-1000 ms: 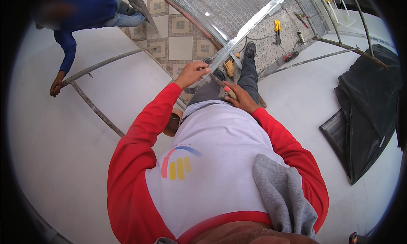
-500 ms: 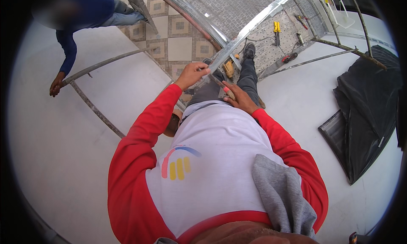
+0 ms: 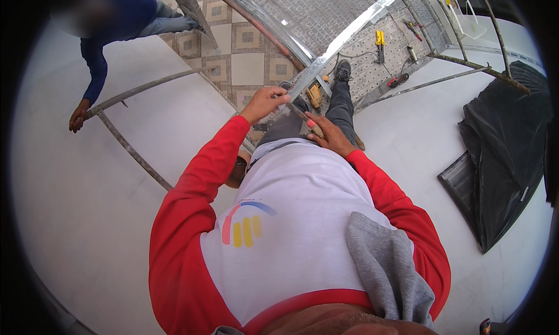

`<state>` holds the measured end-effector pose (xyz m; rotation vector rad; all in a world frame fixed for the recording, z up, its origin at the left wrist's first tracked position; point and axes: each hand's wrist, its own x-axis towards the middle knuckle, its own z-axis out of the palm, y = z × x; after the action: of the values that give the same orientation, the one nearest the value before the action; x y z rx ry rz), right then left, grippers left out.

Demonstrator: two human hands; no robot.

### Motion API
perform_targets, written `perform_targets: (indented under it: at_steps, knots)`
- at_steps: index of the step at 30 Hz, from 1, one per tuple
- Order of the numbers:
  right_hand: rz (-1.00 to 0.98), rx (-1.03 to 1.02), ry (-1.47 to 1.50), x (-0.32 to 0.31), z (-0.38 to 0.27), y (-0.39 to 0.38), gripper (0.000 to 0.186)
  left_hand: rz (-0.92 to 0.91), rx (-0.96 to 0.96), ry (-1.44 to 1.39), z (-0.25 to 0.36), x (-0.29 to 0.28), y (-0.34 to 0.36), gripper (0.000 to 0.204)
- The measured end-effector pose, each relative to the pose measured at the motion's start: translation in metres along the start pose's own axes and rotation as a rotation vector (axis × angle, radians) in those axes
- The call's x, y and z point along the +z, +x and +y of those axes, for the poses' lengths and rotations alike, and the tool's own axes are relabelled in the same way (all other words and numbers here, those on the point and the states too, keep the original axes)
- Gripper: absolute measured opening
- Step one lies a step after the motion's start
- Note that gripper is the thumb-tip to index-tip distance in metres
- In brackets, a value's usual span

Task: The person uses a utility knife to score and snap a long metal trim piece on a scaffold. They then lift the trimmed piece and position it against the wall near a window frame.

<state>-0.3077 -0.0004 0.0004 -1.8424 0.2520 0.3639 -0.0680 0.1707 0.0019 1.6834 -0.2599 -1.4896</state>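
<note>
My left hand [image 3: 265, 105] is closed at the near end of a long silvery metal profile [image 3: 343, 38], which runs away up to the right. My right hand [image 3: 331, 133] grips a hand tool [image 3: 314, 125] with a narrow dark blade and a pink-and-tan handle. The blade points up left and meets the end of the profile close to my left fingertips. Whether it touches the metal is hard to tell. Below the profile, by my feet, lies a yellow power tool [image 3: 314, 95] on a perforated platform [image 3: 367, 73].
Yellow-handled pliers [image 3: 380, 47], a red-black tool [image 3: 398, 80] and red-handled pliers [image 3: 414, 30] lie on the platform. Metal scaffold bars [image 3: 134, 89] stand on both sides. Black sheeting [image 3: 506, 143] hangs at right. At left, a co-worker's hand [image 3: 78, 117] rests on a bar.
The co-worker has shifted slightly to the right. My hands, the profile and the hand tool stay almost still.
</note>
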Motion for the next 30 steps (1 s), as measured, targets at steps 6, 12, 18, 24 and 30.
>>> perform_targets:
  at_steps: [6, 12, 18, 24, 30]
  knots:
    - [0.001, 0.138, 0.072, 0.001, -0.003, 0.0, 0.052, 0.006, 0.002, -0.007, 0.003, 0.005, -0.002, 0.022]
    - [0.031, 0.218, 0.021, 0.006, 0.002, 0.002, 0.039, 0.016, 0.033, 0.027, 0.001, 0.01, -0.001, 0.022]
    - [0.007, 0.208, -0.03, 0.014, 0.02, 0.011, 0.038, 0.009, 0.057, 0.082, -0.005, 0.01, 0.005, 0.021]
    - [-0.104, 0.118, -0.073, -0.023, 0.02, 0.0, 0.048, 0.071, 0.046, 0.138, -0.003, -0.004, 0.001, 0.019]
    - [-0.059, 0.368, 0.285, -0.102, 0.057, 0.009, 0.035, 0.109, 0.17, 0.315, 0.013, -0.028, -0.017, 0.017]
